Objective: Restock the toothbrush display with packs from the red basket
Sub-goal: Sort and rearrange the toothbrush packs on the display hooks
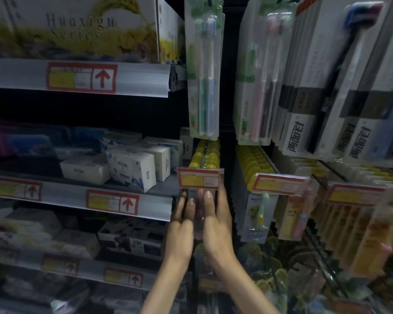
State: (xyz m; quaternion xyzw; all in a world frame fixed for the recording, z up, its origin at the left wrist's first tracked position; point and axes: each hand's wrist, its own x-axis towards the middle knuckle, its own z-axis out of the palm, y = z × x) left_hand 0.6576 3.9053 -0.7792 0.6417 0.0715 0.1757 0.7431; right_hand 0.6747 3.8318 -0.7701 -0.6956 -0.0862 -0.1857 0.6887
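Both my hands reach up to a peg hook in the toothbrush display, just below its red and yellow price tag (199, 180). My left hand (183, 225) and my right hand (216, 223) hold a clear toothbrush pack (199, 210) between them, one on each side. The pack is mostly hidden by my fingers and blurred. Behind the tag, yellow hang tabs (205, 155) of several packs line the hook. A green and blue toothbrush pack (204, 71) hangs on the row above. The red basket is not in view.
More toothbrush packs hang to the right: a pink pair (258, 87), white boxed packs (327, 91), and children's packs (259, 214) lower down. Shelves on the left carry tissue boxes (132, 168) behind price rails (77, 78). Further packs (270, 277) hang below my wrists.
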